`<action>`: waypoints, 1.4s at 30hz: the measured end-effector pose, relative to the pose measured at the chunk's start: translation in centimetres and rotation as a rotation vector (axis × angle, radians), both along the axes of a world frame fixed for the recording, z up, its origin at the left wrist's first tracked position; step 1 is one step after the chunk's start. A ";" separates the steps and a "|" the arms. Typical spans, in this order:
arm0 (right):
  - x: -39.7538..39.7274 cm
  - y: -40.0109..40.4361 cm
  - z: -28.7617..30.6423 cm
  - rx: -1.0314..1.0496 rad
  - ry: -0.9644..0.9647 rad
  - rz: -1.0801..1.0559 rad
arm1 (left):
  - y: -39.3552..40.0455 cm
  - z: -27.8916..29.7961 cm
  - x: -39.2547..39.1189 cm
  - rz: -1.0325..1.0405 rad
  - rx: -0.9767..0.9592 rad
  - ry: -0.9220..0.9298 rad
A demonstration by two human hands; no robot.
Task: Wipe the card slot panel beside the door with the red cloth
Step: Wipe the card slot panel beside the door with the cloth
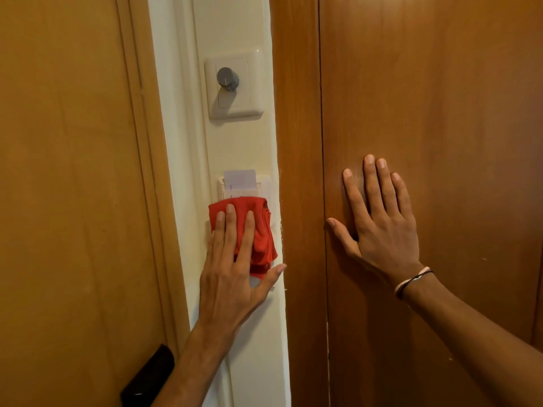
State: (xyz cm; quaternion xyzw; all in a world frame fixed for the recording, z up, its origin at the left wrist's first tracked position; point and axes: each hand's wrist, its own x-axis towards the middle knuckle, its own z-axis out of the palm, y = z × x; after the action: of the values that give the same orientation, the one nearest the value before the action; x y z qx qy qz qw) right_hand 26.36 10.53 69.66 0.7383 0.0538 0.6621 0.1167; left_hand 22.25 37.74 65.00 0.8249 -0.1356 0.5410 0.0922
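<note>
A cream card slot panel (263, 185) is fixed to the narrow strip of wall between two wooden surfaces, with a white card (239, 179) standing in its slot. My left hand (232, 265) presses a folded red cloth (258, 227) flat against the lower part of the panel, fingers spread over the cloth. The cloth and hand hide most of the panel. My right hand (382, 221) lies flat and open on the brown wooden door (440, 98) to the right, holding nothing. A thin bracelet circles that wrist.
Above the panel sits a cream wall plate with a grey rotary knob (227, 78). A lighter wooden door (67, 171) fills the left side, with a black handle (150, 377) at its lower edge. A brown door frame (296, 142) borders the wall strip on the right.
</note>
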 end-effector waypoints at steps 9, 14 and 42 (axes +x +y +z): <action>-0.1 0.1 -0.1 0.003 0.005 -0.016 | -0.2 -1.1 -0.6 0.013 0.022 0.077; -0.1 0.1 0.2 0.002 -0.005 -0.025 | 0.4 3.4 0.0 -0.014 -0.035 0.045; -0.2 0.2 0.2 0.005 0.001 -0.014 | -1.2 2.0 -1.1 0.008 0.070 0.046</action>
State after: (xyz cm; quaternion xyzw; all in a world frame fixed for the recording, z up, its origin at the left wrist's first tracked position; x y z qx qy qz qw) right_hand 26.17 10.73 69.83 0.7393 0.0469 0.6611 0.1193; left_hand 21.19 36.57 67.03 0.8402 -0.1489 0.5174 0.0643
